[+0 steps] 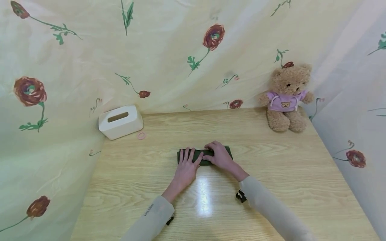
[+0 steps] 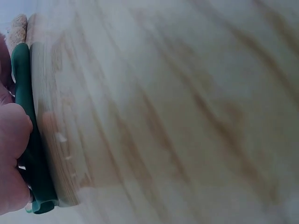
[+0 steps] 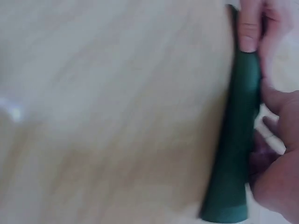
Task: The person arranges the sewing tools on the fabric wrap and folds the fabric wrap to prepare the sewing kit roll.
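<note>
A dark green folded cloth [image 1: 197, 154] lies as a narrow strip on the table in the head view. My left hand [image 1: 186, 169] rests on its left part with fingers spread and straight. In the right wrist view, the left thumb [image 3: 249, 32] presses on the upper end of the strip. My right hand [image 1: 221, 157] is at the right part, its fingers bent over the far edge and its thumb on the cloth. Both hands hide part of the strip. In the left wrist view the green cloth [image 2: 35, 154] runs along the left side beside the left hand [image 2: 13, 154].
A white tissue box [image 1: 122, 122] stands at the table's back left, with a pink ring [image 1: 141, 135] near it. A teddy bear [image 1: 286, 97] in a purple hoodie sits at the back right. Flower-patterned sheeting [image 1: 169, 60] borders the wooden table [image 1: 271, 160].
</note>
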### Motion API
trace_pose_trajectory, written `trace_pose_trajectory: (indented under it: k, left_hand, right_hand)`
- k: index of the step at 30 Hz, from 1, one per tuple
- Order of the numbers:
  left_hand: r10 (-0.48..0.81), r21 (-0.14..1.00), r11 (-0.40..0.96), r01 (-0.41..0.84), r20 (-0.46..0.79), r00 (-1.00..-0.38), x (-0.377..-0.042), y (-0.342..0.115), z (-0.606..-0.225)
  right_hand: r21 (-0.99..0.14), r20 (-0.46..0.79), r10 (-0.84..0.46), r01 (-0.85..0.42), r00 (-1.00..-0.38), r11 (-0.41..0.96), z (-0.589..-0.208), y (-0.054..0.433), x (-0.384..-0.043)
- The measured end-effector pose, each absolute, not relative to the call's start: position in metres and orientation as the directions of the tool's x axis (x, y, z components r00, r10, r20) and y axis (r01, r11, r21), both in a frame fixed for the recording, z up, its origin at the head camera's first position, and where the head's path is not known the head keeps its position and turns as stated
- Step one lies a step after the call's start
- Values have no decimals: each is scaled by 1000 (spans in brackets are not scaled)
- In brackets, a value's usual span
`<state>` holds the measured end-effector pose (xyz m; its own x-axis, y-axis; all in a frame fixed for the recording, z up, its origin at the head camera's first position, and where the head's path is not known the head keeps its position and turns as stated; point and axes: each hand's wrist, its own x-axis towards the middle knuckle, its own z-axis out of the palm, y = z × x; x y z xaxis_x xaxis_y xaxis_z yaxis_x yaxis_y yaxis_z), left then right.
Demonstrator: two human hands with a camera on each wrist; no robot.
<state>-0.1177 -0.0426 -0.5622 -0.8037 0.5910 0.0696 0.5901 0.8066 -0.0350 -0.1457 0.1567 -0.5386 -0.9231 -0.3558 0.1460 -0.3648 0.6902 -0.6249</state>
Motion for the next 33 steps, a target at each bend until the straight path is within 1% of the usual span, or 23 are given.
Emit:
trace_pose_trajectory:
  k: [2, 5, 9, 11, 14, 17, 20, 24, 27, 30, 33]
  left_hand:
    - [591, -27, 806, 591, 82, -802, -118, -43, -563]
    - [593, -4, 803, 596, 103, -799, -117, -43, -563]
    - [593, 29, 800, 599, 110, -798, -113, -41, -564]
    - [589, 32, 804, 594, 103, -802, -110, -40, -564]
    - [588, 34, 804, 594, 99, -802, -105, -38, -563]
    - [595, 37, 799, 601, 106, -797, -103, -36, -563]
    - [599, 25, 795, 606, 124, -791, -104, -35, -566]
    - [598, -1, 799, 602, 105, -794, -105, -38, -572]
    - [591, 9, 805, 593, 66, -804, -104, -41, -575]
    - [579, 26, 814, 581, 54, -814, -103, -42, -577]
    - [571, 40, 819, 573, 52, -819, -102, -45, -580]
  right_hand:
    - [-588, 48, -356, -314, -933, 745, -529, 155, -150]
    - [-518, -87, -354, -261, -931, 814, -516, 151, -156]
    - [-448, -249, -295, -161, -923, 880, -504, 144, -158]
    - [-432, -302, -254, -106, -919, 896, -502, 139, -157]
    - [-429, -340, -191, -28, -921, 903, -502, 136, -154]
    - [-434, -334, -159, 2, -929, 901, -505, 136, -151]
    - [-448, -291, -168, -21, -942, 894, -509, 140, -147]
    - [-475, -183, -197, -89, -963, 875, -520, 147, -139]
    - [-465, -83, -214, -152, -973, 872, -531, 153, -132]
    - [-405, 24, -262, -249, -965, 880, -544, 164, -123]
    - [-305, 80, -324, -333, -943, 892, -559, 179, -113]
